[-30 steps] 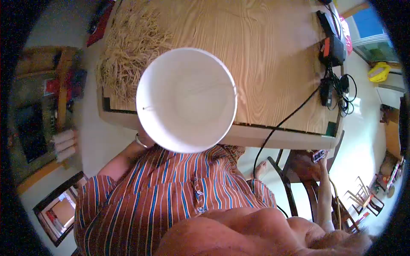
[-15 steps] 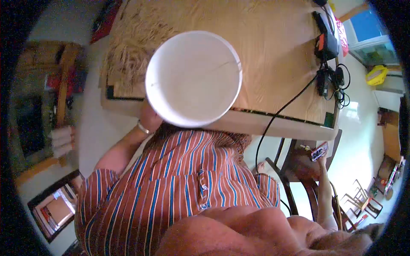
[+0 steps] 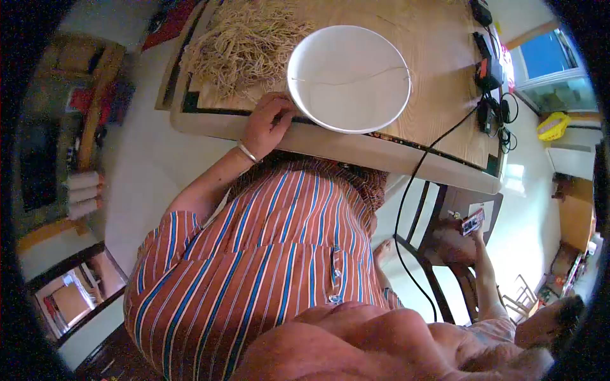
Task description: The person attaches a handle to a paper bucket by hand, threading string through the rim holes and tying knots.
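Note:
A white bucket (image 3: 349, 114), open side up, stands by the near table edge, with a thin strand across its mouth. Left of it lies a heaped tangle of thin tan strands (image 3: 248, 47). My left hand (image 3: 272, 120), a bracelet at its wrist, rests at the table edge just left of the bucket. Its fingers are curled in; whether they pinch anything does not show, nor whether they touch the bucket. Low at my side, my right hand (image 3: 383, 249) shows only in part, small and below the table edge, with its fingers unclear.
Black power adapters (image 3: 489, 73) and tangled cables line the table's right side. One black cable (image 3: 416, 168) hangs over the near edge. To the right, another person's hand holds a phone (image 3: 472, 222) over a dark chair (image 3: 445, 244). Striped clothing covers my front.
The bucket looks smaller and has shifted right along the table, uncovering more of the strands. My left hand, partly hidden behind the bucket before, now shows beside it. The view has shifted too.

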